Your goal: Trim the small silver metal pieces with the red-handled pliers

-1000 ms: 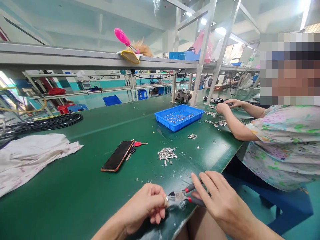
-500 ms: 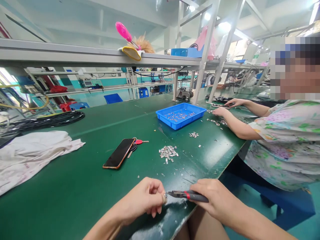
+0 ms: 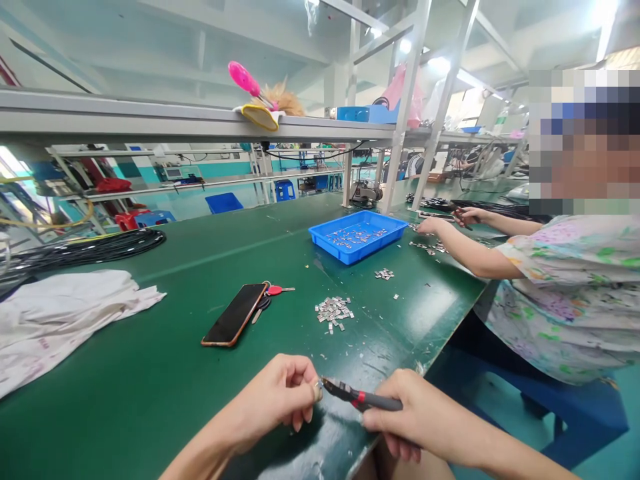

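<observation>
Near the front edge of the green table, my left hand [image 3: 284,395] pinches a small metal piece [image 3: 319,385] between thumb and fingertips; the fingers hide most of it. My right hand [image 3: 407,408] is closed around the black and red handles of a pair of cutting pliers [image 3: 363,397]. The pliers' jaws point left and meet the piece at my left fingertips; whether they grip it I cannot tell. Just beyond my hands lies a loose pile of small silvery metal pieces [image 3: 333,312], with a smaller cluster [image 3: 384,274] farther off.
A blue tray [image 3: 345,257] holds scattered small parts. Left of the pile lie a phone [image 3: 235,316] and keys [image 3: 275,290]. A white cloth [image 3: 75,317] and coiled black cable [image 3: 115,244] are at left. At right a co-worker's hands [image 3: 435,227] work over more pieces.
My right hand has turned, and the pliers now tilt with their jaws closer to my left fingertips. The whole view has shifted slightly. The co-worker's far hand has lifted a dark tool.
</observation>
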A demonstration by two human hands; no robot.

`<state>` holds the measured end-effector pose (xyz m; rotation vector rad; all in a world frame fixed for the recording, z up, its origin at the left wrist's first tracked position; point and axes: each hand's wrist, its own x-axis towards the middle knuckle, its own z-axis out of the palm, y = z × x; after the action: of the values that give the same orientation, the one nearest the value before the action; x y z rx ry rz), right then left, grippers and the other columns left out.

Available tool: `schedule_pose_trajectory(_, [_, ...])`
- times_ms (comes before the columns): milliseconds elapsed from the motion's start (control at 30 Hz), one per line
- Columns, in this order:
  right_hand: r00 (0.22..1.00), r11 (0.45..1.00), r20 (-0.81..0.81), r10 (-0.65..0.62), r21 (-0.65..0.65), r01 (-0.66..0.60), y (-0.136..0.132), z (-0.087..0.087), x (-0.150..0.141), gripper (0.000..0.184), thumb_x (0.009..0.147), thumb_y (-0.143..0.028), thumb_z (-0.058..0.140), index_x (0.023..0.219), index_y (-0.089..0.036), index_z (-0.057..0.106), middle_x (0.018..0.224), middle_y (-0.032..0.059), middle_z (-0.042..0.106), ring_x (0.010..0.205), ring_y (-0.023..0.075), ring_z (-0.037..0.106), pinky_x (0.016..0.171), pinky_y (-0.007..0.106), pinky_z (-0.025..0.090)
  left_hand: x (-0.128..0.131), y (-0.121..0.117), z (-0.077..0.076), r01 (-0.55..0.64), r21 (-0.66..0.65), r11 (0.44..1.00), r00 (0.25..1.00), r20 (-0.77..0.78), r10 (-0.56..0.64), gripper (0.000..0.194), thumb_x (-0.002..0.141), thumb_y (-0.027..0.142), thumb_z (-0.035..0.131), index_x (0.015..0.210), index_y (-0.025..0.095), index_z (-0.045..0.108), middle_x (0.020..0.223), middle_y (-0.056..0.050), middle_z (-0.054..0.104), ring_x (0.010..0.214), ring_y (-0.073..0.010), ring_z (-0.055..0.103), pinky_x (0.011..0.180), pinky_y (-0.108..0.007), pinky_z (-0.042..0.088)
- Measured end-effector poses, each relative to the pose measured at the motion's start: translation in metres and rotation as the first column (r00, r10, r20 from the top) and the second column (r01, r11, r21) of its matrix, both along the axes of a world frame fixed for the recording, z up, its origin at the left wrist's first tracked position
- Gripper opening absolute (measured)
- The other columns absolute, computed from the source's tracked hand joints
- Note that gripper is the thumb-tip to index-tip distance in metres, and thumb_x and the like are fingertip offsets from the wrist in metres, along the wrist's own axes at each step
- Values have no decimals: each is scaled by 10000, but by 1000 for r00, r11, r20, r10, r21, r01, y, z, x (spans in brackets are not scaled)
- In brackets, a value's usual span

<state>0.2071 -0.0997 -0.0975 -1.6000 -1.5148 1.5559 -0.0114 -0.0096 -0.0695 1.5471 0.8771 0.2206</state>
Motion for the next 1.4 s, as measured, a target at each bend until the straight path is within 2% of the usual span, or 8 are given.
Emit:
schedule_pose_trajectory(200, [930, 974, -365, -51, -225, -34, 4, 10, -6, 259, 770, -346, 522, 727, -115, 631, 536, 15, 570, 394, 46, 475, 402, 142, 357, 6, -11, 0, 51, -56, 997, 998, -18, -52, 135, 721, 267, 577, 698, 142, 532, 566, -9, 587, 472, -83, 490, 456, -166, 346])
schedule_pose_trajectory(333, [879, 986, -459, -130, -149, 69, 14, 25, 1, 405, 798, -525, 526, 839, -128, 595, 613, 31, 598, 472, 91, 540, 439, 195, 420, 11, -17, -1, 105, -118, 987, 994, 1, -106, 58, 675, 197, 547, 685, 141, 536, 577, -26, 606, 473, -89, 516, 447, -162, 360])
schedule_pose_trajectory(433, [937, 990, -319, -144, -49, 136, 17, 30, 7, 427, 806, -550, 506, 846, -131, 580, 627, 22, 590, 508, 96, 538, 472, 207, 416, 9, -14, 3, -20, -114, 993, 999, 46, 26, 95, 716, 228, 551, 690, 146, 510, 572, -25, 604, 448, -77, 505, 421, -151, 326])
schedule_pose_trajectory(533, [990, 983, 15, -139, 121, 136, 15, 24, 9, 400, 836, -519, 462, 716, -148, 552, 613, 12, 573, 533, 100, 518, 507, 221, 381, 8, -11, 4, -70, -183, 981, 994, 73, 85, 162, 724, 263, 591, 670, 146, 494, 549, -23, 589, 430, -70, 488, 399, -147, 290])
schedule_pose_trajectory(700, [819, 880, 530, -218, 470, -70, 5, 3, 7, 294, 862, -402, 459, 667, -193, 530, 709, -1, 594, 662, 133, 513, 604, 265, 320, 9, -8, 0, -120, -266, 957, 984, 99, 151, 162, 714, 252, 615, 688, 141, 500, 539, -13, 568, 437, -68, 487, 407, -144, 284])
schedule_pose_trajectory(900, [709, 862, 655, -262, 489, -133, 1, -13, 0, 202, 887, -364, 416, 873, -235, 571, 872, 41, 577, 800, 210, 551, 703, 352, 396, 9, -7, -3, -149, -262, 953, 972, 141, 190, 175, 770, 267, 584, 708, 134, 488, 581, -21, 566, 463, -64, 469, 458, -165, 315])
schedule_pose_trajectory(1133, [635, 825, 708, -309, 532, -192, 0, -20, -5, 114, 830, -319, 520, 839, -236, 598, 838, 42, 600, 787, 229, 582, 676, 366, 457, 12, -5, -4, -165, -279, 946, 949, 217, 230, 241, 821, 331, 606, 770, 121, 500, 712, -59, 609, 595, -99, 536, 578, -208, 395])
schedule_pose_trajectory(1400, [437, 542, 643, -630, 766, -345, -5, -21, 1, 184, 697, -207, 627, 878, -206, 595, 788, 39, 534, 721, 221, 528, 616, 383, 482, 11, -6, -8, -232, -208, 950, 949, 168, 268, 225, 835, 318, 569, 750, 121, 501, 710, -52, 612, 582, -93, 532, 565, -203, 395])
